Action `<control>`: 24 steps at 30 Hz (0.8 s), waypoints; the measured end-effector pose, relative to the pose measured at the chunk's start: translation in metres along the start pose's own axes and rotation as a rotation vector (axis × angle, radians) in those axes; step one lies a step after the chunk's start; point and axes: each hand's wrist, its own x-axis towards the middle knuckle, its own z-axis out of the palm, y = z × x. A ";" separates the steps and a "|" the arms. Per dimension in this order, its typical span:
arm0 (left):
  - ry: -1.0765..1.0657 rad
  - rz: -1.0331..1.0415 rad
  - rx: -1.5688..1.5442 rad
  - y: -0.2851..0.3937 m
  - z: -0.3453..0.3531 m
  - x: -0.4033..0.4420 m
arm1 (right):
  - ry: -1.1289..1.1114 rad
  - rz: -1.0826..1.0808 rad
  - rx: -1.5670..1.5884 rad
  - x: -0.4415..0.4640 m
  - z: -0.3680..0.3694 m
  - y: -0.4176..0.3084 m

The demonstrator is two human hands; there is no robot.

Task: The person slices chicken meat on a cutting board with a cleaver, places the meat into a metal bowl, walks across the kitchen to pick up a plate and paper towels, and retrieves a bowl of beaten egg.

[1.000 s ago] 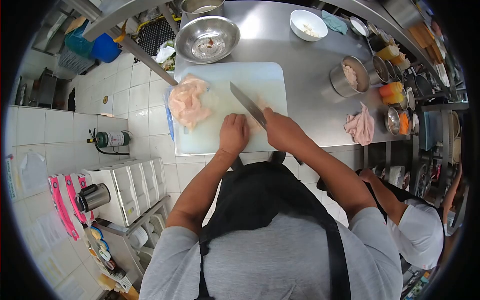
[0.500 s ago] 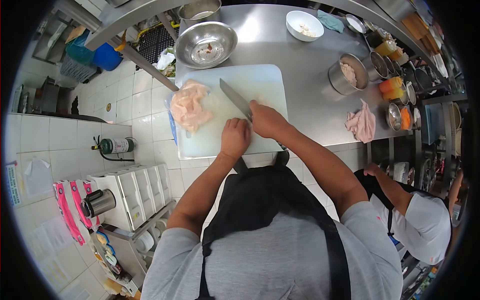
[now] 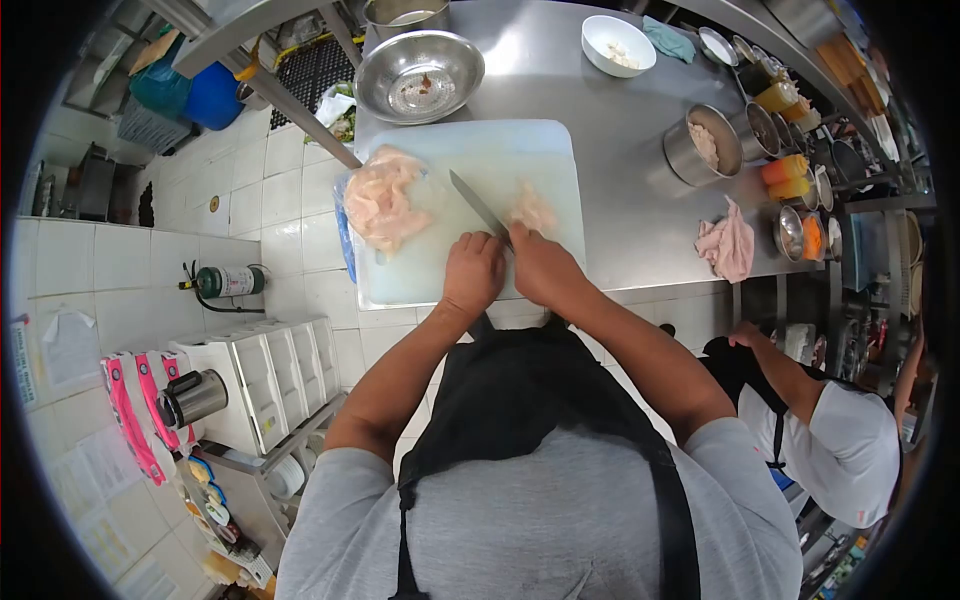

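My right hand (image 3: pixel 545 266) is closed round the handle of a kitchen knife (image 3: pixel 477 204). Its blade points away and to the left over a white cutting board (image 3: pixel 455 285). Close by on the left, my left hand (image 3: pixel 475 270) rests at the board's near part with curled fingers beside the blade. Whatever lies under those fingers is hidden. A pile of pale raw meat, looking like chicken (image 3: pixel 384 200), sits on the board's left side. Smaller cut meat pieces (image 3: pixel 533 207) lie just beyond my right hand.
Behind the board stands a steel bowl (image 3: pixel 420 78). A white bowl (image 3: pixel 618 47), a steel pot (image 3: pixel 702 146) with pale food and a pink cloth (image 3: pixel 727 240) are on the steel table (image 3: pixel 620 190). Another person (image 3: pixel 820 430) stands at the right.
My right hand has drawn the knife back toward me. The small meat pieces beyond it show more plainly now. My left hand has hardly moved, and the view has shifted slightly.
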 end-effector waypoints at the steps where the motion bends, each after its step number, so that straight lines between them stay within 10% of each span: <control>1: -0.015 -0.001 0.001 0.000 0.000 0.000 | -0.027 -0.009 0.007 0.018 0.001 0.002; 24: -0.058 -0.014 -0.069 -0.005 -0.009 -0.007 | -0.122 -0.004 0.012 0.037 -0.015 -0.003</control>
